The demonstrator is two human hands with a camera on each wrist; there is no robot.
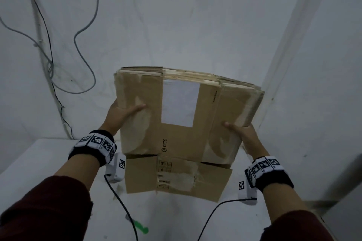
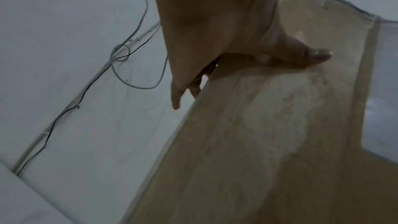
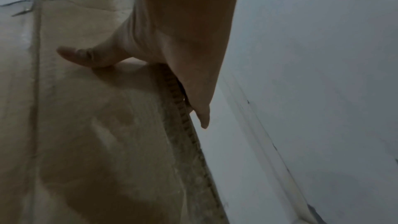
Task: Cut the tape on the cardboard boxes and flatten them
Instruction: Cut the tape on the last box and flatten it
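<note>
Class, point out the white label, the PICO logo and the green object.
white label (image 1: 180, 102), head view, middle of the sheet.
PICO logo (image 1: 164, 145), head view, on the printed letters.
green object (image 1: 140, 226), head view, its middle.

A stack of flattened brown cardboard boxes (image 1: 195, 127), tape-scarred with a white label, stands tilted on edge.

Left hand (image 1: 119, 112), right hand (image 1: 242, 133) gripping, thumbs forward.
</note>
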